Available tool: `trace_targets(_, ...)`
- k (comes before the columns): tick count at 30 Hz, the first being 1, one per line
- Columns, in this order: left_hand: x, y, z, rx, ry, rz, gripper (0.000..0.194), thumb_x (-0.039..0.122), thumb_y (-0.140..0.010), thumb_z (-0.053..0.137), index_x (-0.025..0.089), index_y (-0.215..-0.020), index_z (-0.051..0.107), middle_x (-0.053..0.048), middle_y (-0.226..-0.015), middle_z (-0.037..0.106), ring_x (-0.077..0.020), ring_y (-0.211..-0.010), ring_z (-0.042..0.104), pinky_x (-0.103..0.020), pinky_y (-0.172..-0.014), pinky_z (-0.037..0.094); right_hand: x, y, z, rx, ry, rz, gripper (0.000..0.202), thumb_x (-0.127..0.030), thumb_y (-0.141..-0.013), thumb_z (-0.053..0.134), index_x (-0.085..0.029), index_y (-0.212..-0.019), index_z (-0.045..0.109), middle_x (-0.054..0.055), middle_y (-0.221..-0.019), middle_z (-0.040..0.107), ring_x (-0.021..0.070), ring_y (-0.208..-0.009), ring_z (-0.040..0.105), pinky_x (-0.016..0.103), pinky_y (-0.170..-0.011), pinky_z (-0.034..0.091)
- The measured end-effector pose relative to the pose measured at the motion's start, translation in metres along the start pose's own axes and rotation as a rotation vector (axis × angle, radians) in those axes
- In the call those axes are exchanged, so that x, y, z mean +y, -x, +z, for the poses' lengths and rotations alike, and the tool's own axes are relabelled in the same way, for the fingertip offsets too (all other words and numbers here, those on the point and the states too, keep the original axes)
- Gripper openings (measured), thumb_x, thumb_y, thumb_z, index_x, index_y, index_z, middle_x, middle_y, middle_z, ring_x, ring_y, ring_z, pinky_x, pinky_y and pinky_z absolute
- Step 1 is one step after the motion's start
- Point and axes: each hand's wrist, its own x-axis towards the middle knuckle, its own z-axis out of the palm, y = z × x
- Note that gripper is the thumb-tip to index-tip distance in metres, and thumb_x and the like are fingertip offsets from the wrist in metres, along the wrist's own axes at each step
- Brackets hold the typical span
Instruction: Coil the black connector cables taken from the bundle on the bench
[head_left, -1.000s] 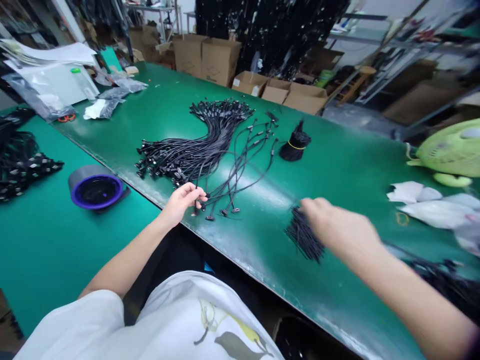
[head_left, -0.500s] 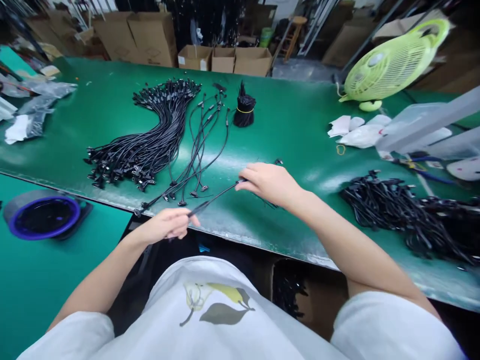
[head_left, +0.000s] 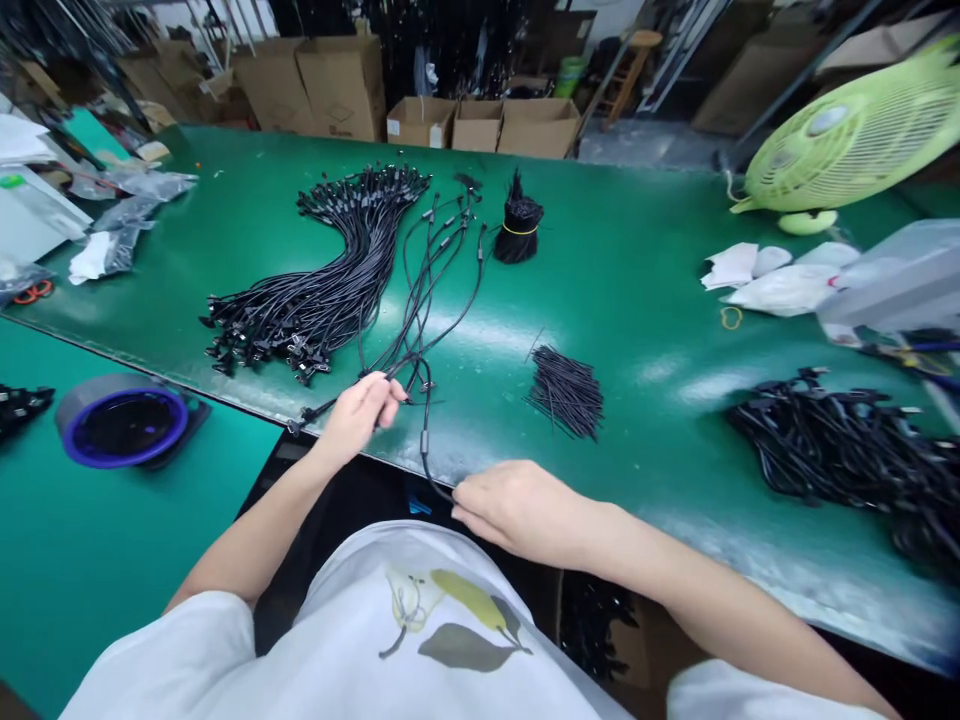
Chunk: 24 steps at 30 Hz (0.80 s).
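A black cable [head_left: 425, 441] with a small cylinder on it curves between my hands at the table's front edge. My left hand [head_left: 367, 408] is closed on it near the loose cables. Lower and to the right, my right hand [head_left: 510, 508] pinches the cable's other part; its tip is hidden by the fingers. Several loose cables [head_left: 444, 245] lie just beyond my left hand. Left of them spreads a large bundle of black cables [head_left: 337, 260]. A pile of short black ties [head_left: 566, 392] lies right of my hands, and a banded tie bundle [head_left: 517, 225] stands farther back.
A green fan [head_left: 847, 130] stands at the back right, with plastic bags [head_left: 787, 288] before it. More black cables [head_left: 840, 440] lie at the right. A purple-rimmed round object [head_left: 126, 428] is at the left. Cardboard boxes [head_left: 341, 88] stand behind the table [head_left: 637, 250].
My right hand has moved down toward me, past the table edge, uncovering the short tie pile. My left hand has moved slightly up beside the loose cables. The cable between them now bends. The view has shifted.
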Motion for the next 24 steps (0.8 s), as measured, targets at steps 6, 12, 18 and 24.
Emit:
trace_targets(6, 0.044, 0.004, -0.058, 0.151, 0.677, -0.061, 0.026, 0.022, -0.102, 0.040, 0.010, -0.097, 0.063, 0.010, -0.044, 0.032, -0.0024, -0.035, 0.030, -0.007, -0.036, 0.028, 0.067, 0.043, -0.017, 0.391, 0.145, 0.427, 0.034, -0.032, -0.101, 0.035, -0.018, -0.092, 0.064, 0.006, -0.087, 0.070, 0.0169, -0.074, 0.064, 0.026, -0.062, 0.040)
trace_targets(12, 0.044, 0.011, -0.038, 0.106, 0.397, 0.032, 0.030, 0.029, -0.096, 0.052, 0.013, -0.120, 0.061, 0.006, -0.055, 0.052, -0.0037, -0.042, 0.042, -0.012, -0.039, 0.034, 0.027, 0.016, -0.007, 0.074, 0.013, 0.137, 0.037, -0.030, -0.102, 0.034, -0.018, -0.079, 0.060, 0.003, -0.069, 0.063, 0.0138, -0.060, 0.055, 0.026, -0.058, 0.034)
trace_targets(18, 0.005, 0.027, 0.022, -0.273, -0.250, -0.001, 0.032, 0.044, -0.090, 0.059, 0.016, -0.098, 0.071, -0.010, -0.090, 0.071, -0.0204, -0.088, 0.065, -0.030, -0.084, 0.049, -0.001, -0.019, -0.036, 0.109, -0.344, 0.078, 0.033, -0.028, -0.097, 0.042, -0.018, -0.070, 0.057, -0.002, -0.061, 0.055, 0.0090, -0.052, 0.043, 0.024, -0.054, 0.027)
trace_targets(24, 0.004, 0.030, 0.026, -0.360, -0.085, -0.093, 0.032, 0.048, -0.090, 0.057, 0.016, -0.091, 0.062, 0.002, -0.057, 0.056, -0.0100, -0.048, 0.047, -0.026, -0.056, 0.040, 0.036, -0.038, -0.008, 0.628, -0.678, 0.236, 0.027, -0.043, -0.086, 0.062, -0.018, -0.096, 0.061, 0.004, -0.093, 0.061, 0.0148, -0.083, 0.055, 0.026, -0.075, 0.042)
